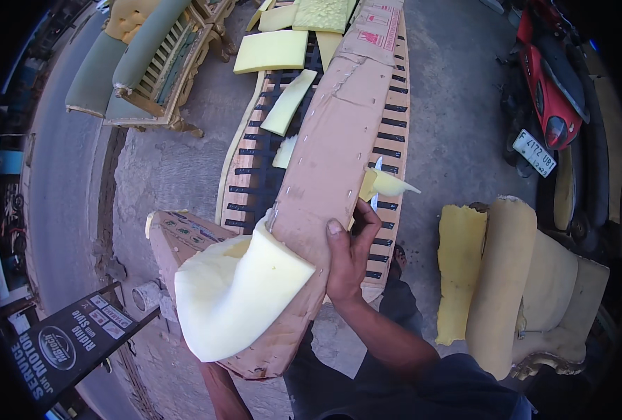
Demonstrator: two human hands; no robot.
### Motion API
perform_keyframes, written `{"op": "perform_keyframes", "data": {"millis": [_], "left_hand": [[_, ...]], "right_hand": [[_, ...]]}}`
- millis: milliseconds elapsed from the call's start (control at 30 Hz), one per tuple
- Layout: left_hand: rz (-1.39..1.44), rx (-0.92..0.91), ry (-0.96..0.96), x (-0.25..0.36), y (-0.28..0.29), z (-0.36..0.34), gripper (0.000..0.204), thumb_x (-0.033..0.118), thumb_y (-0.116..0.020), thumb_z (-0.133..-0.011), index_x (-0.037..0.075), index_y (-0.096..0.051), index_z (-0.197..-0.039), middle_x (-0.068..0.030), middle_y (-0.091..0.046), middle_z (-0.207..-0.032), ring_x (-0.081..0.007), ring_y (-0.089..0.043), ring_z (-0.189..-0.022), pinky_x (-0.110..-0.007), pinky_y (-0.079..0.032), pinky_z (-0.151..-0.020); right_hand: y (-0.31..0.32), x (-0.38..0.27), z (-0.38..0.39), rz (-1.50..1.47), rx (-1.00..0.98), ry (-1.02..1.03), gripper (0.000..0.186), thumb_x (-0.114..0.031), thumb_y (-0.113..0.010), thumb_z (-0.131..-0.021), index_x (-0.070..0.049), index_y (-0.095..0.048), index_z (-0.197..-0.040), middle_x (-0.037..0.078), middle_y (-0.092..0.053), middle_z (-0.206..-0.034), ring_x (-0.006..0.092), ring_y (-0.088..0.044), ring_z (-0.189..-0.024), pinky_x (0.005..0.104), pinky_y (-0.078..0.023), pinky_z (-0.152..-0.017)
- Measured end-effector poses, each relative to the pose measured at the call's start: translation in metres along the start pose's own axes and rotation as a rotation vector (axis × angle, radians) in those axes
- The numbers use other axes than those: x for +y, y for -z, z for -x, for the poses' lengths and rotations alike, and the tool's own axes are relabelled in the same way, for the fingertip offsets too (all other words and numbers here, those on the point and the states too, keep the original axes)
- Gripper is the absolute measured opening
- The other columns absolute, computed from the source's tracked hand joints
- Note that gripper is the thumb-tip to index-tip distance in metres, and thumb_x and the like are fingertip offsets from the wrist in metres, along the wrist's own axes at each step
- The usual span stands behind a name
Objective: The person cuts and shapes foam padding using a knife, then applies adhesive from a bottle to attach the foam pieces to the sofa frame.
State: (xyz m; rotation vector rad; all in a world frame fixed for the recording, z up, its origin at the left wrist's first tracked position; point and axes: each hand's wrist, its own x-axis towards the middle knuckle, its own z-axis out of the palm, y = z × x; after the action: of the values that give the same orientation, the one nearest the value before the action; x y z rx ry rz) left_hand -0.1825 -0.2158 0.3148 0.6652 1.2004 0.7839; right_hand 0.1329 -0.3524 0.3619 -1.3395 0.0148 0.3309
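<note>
Brown side up, holds the long cardboard-covered board [328, 150] over a black-strapped frame [249, 162], pinching the board's edge in the right hand [349, 262], thumb on top, but cannot tell the left hand's grip, hidden behind bent pale foam [255, 301].

A red motorbike [540, 87] stands well apart from a black signboard [80, 343]

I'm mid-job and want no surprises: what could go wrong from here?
The curled foam might spring open, being bent rather than flat. If the right hand slips, the cardboard-covered panel it grips could shift. The seemingly loose foam strip lying on the black straps could slide off if bumped.
</note>
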Motion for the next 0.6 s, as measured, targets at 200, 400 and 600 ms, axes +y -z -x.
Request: {"op": "perform_keyframes", "data": {"millis": [200,400,600], "left_hand": [[0.054,0.02,0.021,-0.018,-0.013,0.025,0.055,0.026,-0.037,-0.112,0.013,-0.022,-0.163,-0.0204,-0.051,-0.15,-0.037,-0.065,-0.122,-0.048,-0.059,-0.1],[0.097,0.022,0.062,0.015,-0.032,0.02,0.055,0.022,-0.038,-0.111,0.013,-0.022,-0.162,-0.02,-0.052,-0.15,-0.0371,-0.065,-0.122,-0.049,-0.059,-0.1],[-0.621,0.283,0.297,0.068,-0.001,-0.011,0.038,0.012,-0.055,-0.097,0.001,-0.054,-0.133,-0.0122,-0.068,-0.123,-0.0252,-0.068,-0.103,-0.038,-0.055,-0.086]], "right_hand": [[0.054,-0.002,-0.006,0.205,-0.134,0.02,0.066,-0.023,-0.063,-0.103,0.001,-0.025,-0.151,0.021,-0.04,-0.147,0.0315,-0.046,-0.136,0.0468,-0.04,-0.114],[0.068,-0.059,-0.063,0.826,-0.096,0.249,0.062,-0.028,-0.07,-0.1,-0.001,-0.039,-0.147,0.019,-0.046,-0.142,0.0305,-0.049,-0.134,0.0449,-0.051,-0.106],[0.019,-0.113,-0.179,0.881,-0.245,0.541,0.041,-0.018,-0.069,-0.097,-0.002,-0.056,-0.132,0.017,-0.053,-0.134,0.0332,-0.056,-0.124,0.0442,-0.052,-0.1]]}}
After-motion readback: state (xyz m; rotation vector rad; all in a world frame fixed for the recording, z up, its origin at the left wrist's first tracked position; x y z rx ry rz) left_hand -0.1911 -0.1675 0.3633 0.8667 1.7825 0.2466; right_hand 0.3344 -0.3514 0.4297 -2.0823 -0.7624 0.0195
